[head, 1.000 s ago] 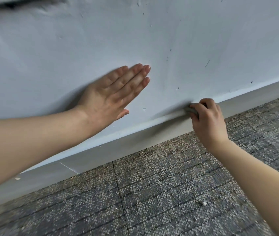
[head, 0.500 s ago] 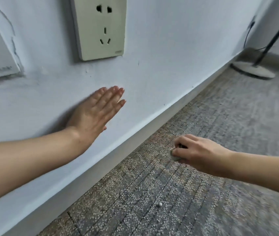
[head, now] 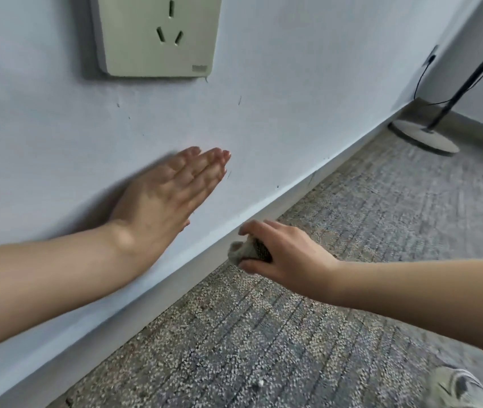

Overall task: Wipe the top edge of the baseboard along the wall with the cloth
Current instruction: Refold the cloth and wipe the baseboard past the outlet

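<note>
While the left hand [head: 160, 198] is laid flat against the wall [head: 293, 83] below the socket [head: 157, 33], its fingers straight, together and holding nothing, a crumpled grey cloth [head: 243, 251] is gripped in the right hand [head: 290, 251], with thumb and fingers curled round it. The cloth is held just before the baseboard [head: 181, 278], slightly below its top edge; whether contact is made cannot be told. A round stand base [head: 423, 138] is seen farther along the speckled floor [head: 263, 348].
</note>
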